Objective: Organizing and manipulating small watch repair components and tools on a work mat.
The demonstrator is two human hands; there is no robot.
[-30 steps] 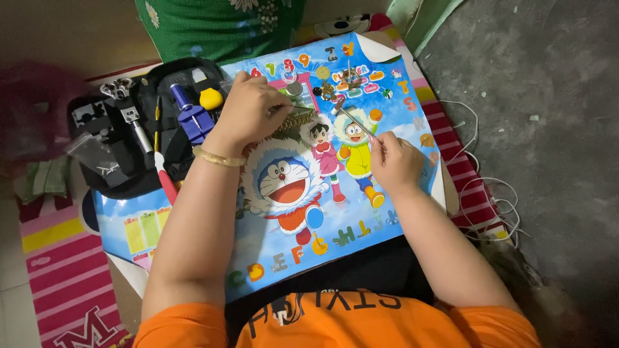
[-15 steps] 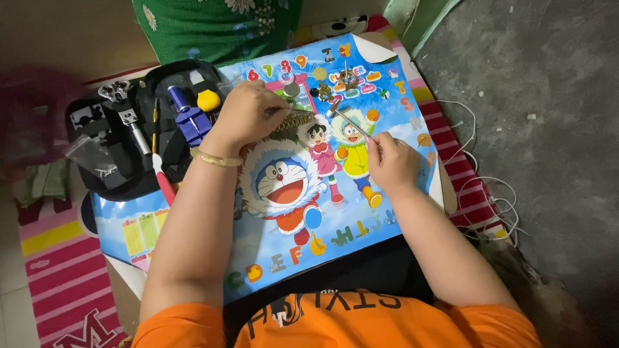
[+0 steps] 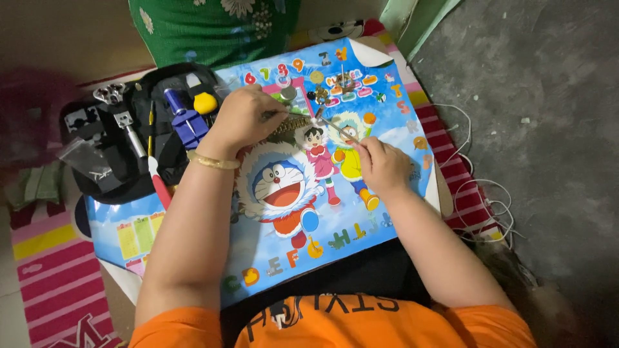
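Head cam here: your left hand has slid a bit further up the cartoon board than a second ago and now sits curled over a small metal band, fingers pinched on it and pressing it down just above the blue cat picture. Your right hand barely moved; it's pinching a thin tool whose tip now reaches the band. So both hands have closed in on the same spot. Small round parts lie near the board's top edge among coloured number and letter shapes. Left of the board is an open black tool case with a blue tool, a yellow knob and a clear plastic bag.
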